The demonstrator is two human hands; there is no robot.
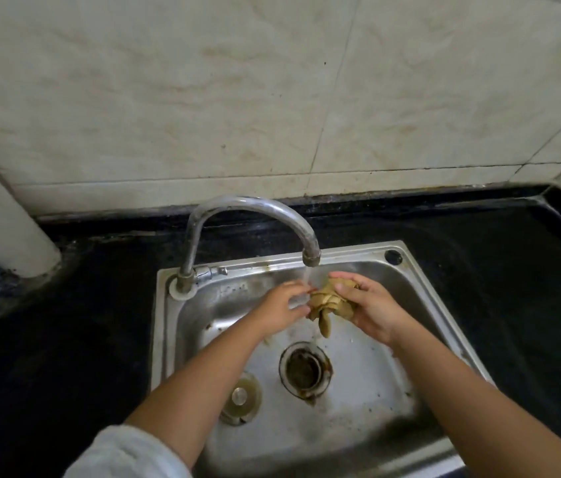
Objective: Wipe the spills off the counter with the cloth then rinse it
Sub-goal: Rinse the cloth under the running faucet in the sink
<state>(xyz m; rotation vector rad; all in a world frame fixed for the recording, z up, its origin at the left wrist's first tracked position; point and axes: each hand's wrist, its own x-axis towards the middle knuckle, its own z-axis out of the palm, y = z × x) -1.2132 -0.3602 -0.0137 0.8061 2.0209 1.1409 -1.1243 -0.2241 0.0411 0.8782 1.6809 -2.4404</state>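
As water ran from the tap (310, 251), the right hand (368, 307) gripped the bunched cloth (329, 301) in curled fingers over the sink (368, 384). The left hand (280, 303) held straight fingers open in the stream, just beside the cloth, above the drain (304, 369).
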